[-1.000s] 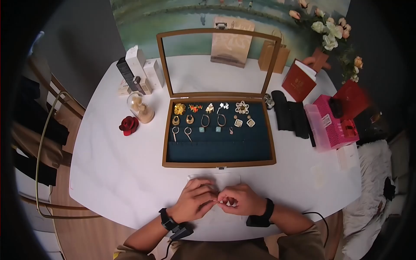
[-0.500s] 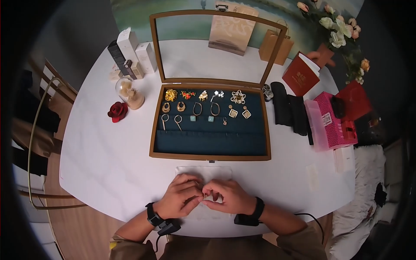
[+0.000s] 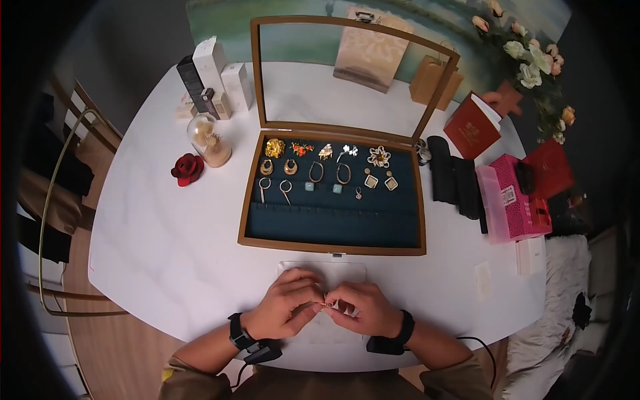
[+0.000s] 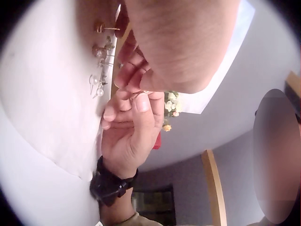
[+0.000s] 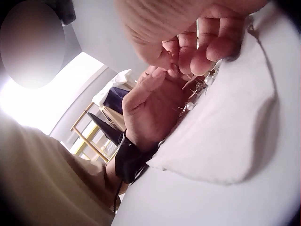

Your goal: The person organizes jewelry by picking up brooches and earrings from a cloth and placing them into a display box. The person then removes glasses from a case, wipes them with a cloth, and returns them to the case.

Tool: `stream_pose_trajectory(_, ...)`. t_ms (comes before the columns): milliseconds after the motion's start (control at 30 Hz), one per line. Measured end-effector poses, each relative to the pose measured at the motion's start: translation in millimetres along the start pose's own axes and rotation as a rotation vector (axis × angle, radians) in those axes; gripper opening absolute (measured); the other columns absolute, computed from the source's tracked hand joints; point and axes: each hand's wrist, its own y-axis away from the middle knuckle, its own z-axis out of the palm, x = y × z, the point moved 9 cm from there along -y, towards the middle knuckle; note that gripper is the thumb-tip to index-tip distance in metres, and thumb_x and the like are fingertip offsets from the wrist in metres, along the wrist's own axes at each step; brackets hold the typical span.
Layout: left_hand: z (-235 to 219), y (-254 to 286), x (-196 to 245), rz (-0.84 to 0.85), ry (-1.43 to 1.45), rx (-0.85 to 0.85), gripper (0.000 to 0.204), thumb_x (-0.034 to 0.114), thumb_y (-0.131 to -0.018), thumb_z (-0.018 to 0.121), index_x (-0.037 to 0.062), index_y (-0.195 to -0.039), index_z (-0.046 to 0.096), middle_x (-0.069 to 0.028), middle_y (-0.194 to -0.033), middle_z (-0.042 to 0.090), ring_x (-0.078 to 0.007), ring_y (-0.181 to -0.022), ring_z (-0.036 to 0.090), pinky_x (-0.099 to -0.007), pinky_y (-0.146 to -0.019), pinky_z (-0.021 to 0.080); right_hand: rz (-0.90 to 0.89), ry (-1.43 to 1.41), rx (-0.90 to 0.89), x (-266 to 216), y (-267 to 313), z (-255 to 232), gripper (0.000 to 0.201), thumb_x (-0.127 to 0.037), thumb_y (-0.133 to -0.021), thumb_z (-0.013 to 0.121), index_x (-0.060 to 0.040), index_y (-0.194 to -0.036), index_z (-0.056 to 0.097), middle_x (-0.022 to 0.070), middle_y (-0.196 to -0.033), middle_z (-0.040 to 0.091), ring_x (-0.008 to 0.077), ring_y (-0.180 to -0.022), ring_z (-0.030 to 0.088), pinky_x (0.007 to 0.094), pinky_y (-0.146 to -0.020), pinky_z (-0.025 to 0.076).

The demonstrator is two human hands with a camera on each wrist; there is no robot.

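My left hand (image 3: 287, 303) and right hand (image 3: 363, 308) meet over a white cloth (image 3: 321, 335) near the table's front edge. Between their thumbs and fingertips they pinch a small gold-coloured earring (image 4: 146, 92), mostly hidden by the fingers. Several loose earrings, among them pearl earrings (image 4: 96, 85), lie on the cloth beside the hands in the wrist views. Just beyond the hands stands a wooden jewelry case (image 3: 333, 230), its glass lid (image 3: 261, 80) raised. Brooches (image 3: 275, 148) and pairs of earrings (image 3: 391, 181) sit in rows on its dark teal lining; the front strip is bare.
Left of the case are a red rose (image 3: 187, 169), a glass dome (image 3: 212, 143) and small boxes (image 3: 210, 60). To its right lie black pouches (image 3: 457, 183), a pink box (image 3: 512, 197) and a red booklet (image 3: 472, 130). Paper bags (image 3: 373, 50) and flowers (image 3: 530, 63) stand behind.
The head view has shifted, so the whole scene moves in the frame. Both hands stay together over the cloth, their fingertips shifting slightly around the small earring.
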Motion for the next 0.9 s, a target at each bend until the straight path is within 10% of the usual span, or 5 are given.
stream_pose_trajectory(900, -4.5, 10.5, 2.7, 0.038, 0.026, 0.113, 0.006, 0.006, -0.083, 0.070, 0.0089, -0.088, 0.068, -0.0075, -0.094, 0.069, -0.0311, -0.107, 0.063, -0.0419, -0.093, 0.048, -0.308, 0.711, 0.015, -54.2, 8.5, 14.7, 0.016, -0.010, -0.086, 0.076, -0.0069, -0.099, 0.067, 0.0025, -0.093, 0.069, 0.0173, -0.079, 0.070, 0.0304, -0.064, 0.057)
